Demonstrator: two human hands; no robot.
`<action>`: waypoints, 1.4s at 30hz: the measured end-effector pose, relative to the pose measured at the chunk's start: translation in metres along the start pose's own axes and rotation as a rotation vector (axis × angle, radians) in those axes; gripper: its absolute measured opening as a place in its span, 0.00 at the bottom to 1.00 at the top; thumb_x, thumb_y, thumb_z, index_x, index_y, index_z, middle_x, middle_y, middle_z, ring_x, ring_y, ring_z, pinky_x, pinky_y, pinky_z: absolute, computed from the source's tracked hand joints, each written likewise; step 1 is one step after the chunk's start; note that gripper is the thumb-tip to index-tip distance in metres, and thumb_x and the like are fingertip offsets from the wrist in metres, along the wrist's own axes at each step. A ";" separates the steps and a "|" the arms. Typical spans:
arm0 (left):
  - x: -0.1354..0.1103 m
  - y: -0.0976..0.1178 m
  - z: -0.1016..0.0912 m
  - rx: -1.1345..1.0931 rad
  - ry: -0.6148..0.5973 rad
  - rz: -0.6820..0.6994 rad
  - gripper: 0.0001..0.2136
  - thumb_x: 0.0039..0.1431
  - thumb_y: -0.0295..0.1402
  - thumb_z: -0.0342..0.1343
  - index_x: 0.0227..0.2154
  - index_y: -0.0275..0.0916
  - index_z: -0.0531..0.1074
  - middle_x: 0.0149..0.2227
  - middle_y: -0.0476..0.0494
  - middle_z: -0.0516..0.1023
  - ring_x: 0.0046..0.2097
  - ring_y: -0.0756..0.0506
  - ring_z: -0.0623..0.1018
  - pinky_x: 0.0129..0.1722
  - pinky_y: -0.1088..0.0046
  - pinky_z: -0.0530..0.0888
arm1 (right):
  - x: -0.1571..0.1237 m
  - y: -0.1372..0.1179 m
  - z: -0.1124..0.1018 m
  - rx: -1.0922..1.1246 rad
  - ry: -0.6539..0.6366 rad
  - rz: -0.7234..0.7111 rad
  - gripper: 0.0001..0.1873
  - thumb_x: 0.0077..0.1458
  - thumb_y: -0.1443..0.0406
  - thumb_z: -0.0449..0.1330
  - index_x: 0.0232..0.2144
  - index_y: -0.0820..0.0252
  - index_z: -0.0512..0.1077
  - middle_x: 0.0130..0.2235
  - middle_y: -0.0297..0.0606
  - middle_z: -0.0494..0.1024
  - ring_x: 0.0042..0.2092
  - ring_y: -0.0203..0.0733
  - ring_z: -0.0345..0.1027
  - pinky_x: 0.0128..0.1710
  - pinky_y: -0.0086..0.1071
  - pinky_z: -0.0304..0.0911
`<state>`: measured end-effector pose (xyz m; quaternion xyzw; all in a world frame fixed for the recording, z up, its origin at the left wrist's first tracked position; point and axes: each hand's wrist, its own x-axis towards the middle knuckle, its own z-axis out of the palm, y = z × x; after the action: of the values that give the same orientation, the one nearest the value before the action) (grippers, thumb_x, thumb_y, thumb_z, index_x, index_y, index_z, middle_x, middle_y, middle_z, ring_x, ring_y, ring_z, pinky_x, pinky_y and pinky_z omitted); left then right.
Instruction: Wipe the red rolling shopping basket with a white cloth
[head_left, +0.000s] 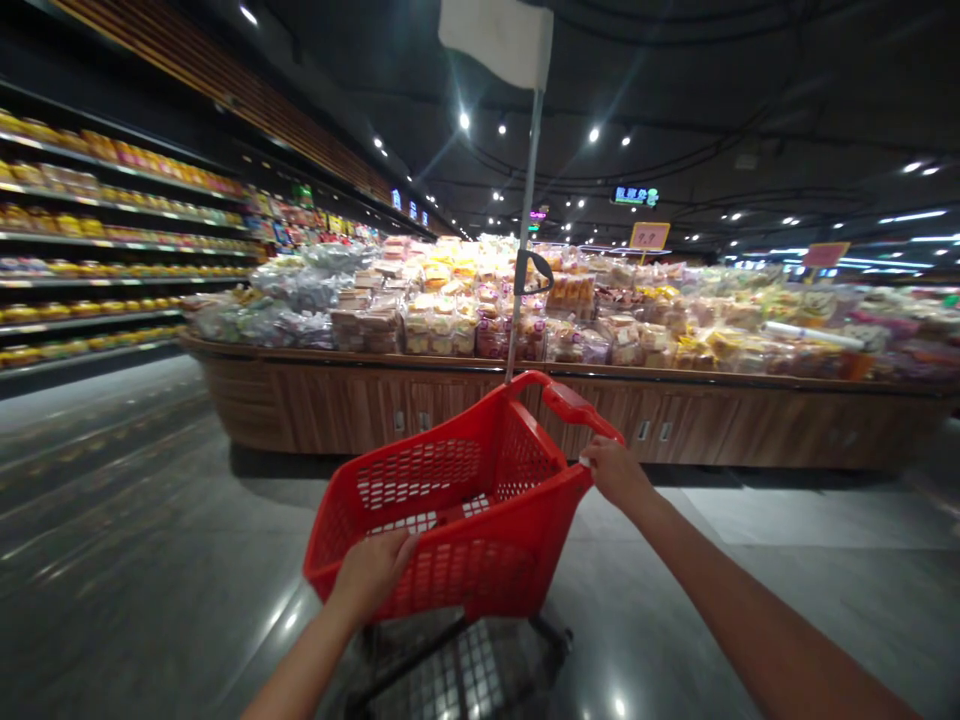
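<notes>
Our left hand (379, 568) curls over the near rim of the red cart (487, 525), our right hand (616, 472) wraps its handle end; near the wooden bench (345, 405), we should steer gently, pressure even

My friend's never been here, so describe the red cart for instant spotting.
Find the wooden display stand heaped with packaged goods. On the grey floor before it stands the cart. Bright red with perforated sides, it stands out against the brown wood.
</notes>
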<state>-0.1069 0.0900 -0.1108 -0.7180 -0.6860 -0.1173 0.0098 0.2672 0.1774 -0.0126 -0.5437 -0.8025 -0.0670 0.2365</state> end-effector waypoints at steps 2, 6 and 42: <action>0.003 0.004 -0.007 -0.015 0.026 -0.006 0.21 0.64 0.40 0.33 0.32 0.40 0.72 0.35 0.43 0.79 0.39 0.45 0.77 0.39 0.70 0.67 | 0.000 -0.004 0.000 0.016 -0.010 -0.021 0.14 0.49 0.75 0.51 0.24 0.61 0.76 0.32 0.37 0.73 0.34 0.35 0.67 0.35 0.26 0.58; 0.019 0.052 -0.018 -0.033 0.137 0.035 0.20 0.65 0.41 0.34 0.34 0.38 0.71 0.38 0.41 0.77 0.42 0.45 0.75 0.43 0.70 0.66 | -0.005 -0.013 0.000 0.025 0.013 -0.025 0.13 0.50 0.75 0.52 0.23 0.62 0.75 0.31 0.37 0.73 0.34 0.35 0.66 0.34 0.27 0.57; 0.035 0.152 0.012 0.002 0.236 0.072 0.21 0.63 0.46 0.34 0.36 0.38 0.68 0.35 0.41 0.75 0.40 0.40 0.74 0.39 0.63 0.64 | -0.080 -0.046 0.067 0.289 0.767 0.052 0.14 0.56 0.72 0.50 0.38 0.57 0.73 0.37 0.39 0.69 0.41 0.42 0.67 0.43 0.36 0.66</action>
<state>0.0462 0.1179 -0.0942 -0.7233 -0.6540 -0.2000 0.0952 0.2290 0.1161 -0.1013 -0.4607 -0.6432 -0.1453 0.5941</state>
